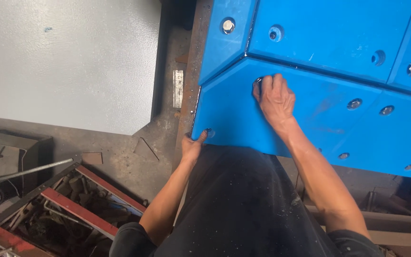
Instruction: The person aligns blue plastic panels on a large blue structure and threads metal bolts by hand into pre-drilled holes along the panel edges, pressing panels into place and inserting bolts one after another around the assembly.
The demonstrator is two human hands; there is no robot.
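You are leaning over a large assembly of blue panels (319, 33) that is filling the view from twelve o'clock round to three o'clock. The nearest one, a blue panel (234, 114) with angled edges, is lying directly ahead of you, its long axis running from nine o'clock toward four o'clock. Beside it, at ten o'clock, a pale grey sheet (67, 62) is covering the floor, and a rusty steel frame edge (189, 85) is running between the two. At eight o'clock, a tray of scrap with red bars (72, 209) is sitting on the floor, with a grey metal rod (29, 172) lying just above it.

Your right hand (274, 97) is resting flat on the panel, fingers close together and curled over a bolt hole (258, 82) at the panel's upper edge; whether anything is pinched under them, you cannot tell from here. Your left hand (192, 145) is lower, at the panel's near left corner, thumb pressing against a recessed bolt (210, 132) there, holding nothing else.

The right hand is the nearer one to the upper hole. More bolt heads (354, 103) are sitting toward three o'clock, well apart from both hands, and one silver bolt (228, 25) is showing at twelve o'clock.
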